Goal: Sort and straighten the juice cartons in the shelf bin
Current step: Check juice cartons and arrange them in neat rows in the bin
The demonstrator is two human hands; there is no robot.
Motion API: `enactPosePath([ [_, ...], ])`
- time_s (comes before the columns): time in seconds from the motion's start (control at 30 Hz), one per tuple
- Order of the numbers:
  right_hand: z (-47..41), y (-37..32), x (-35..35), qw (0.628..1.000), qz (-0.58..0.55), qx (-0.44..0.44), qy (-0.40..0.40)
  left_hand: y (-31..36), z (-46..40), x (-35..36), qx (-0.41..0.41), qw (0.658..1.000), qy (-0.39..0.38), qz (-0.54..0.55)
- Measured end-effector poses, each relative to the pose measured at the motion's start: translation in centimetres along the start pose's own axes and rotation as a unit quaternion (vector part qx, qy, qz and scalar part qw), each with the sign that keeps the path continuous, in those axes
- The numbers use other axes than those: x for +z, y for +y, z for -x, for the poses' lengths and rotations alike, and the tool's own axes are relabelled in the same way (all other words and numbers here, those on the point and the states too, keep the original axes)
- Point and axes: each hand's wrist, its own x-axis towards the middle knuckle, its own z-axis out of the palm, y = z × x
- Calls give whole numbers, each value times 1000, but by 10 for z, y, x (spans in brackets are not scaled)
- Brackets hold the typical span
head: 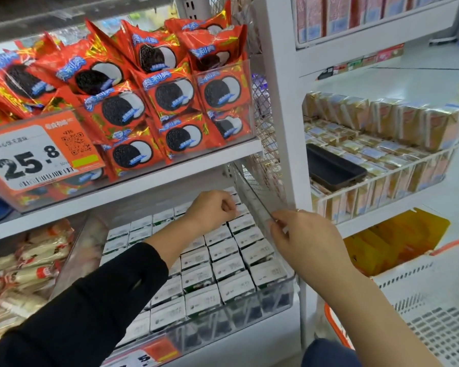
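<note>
Left grip (212, 207) curled, reaching forward, right grip (302, 239) pinching, arm bare

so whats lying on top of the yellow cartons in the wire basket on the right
A dark phone lies flat on the yellow cartons in the white wire basket. The cartons directly under it are hidden.

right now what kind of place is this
Most likely a shop aisle, a supermarket or convenience store. A price tag reading 25.8 hangs under stacked cookie packs, cartons fill a clear bin, and a shopping basket sits at the right.
</note>
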Motion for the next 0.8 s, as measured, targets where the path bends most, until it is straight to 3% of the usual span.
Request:
enactPosePath([
  [0.27, 3, -1, 3, 1000, 20, -2, 9, 10, -7, -20, 5, 975, -109, -194],
  [0.47, 3, 2, 6, 999, 32, -4, 13, 4, 1, -12, 35, 975, -75, -206],
  [0.57, 2, 3, 7, 999, 37, -9, 15, 0, 11, -17, 82, 972, -5, -218],
  [0.7, 2, 1, 7, 999, 40, 0, 22, -3, 30, -36, 58, 987, 139, -49],
  [0.8, 6, -8, 4, 996, -4, -28, 81, -8, 53, -39, -9, 973, 176, 153],
])
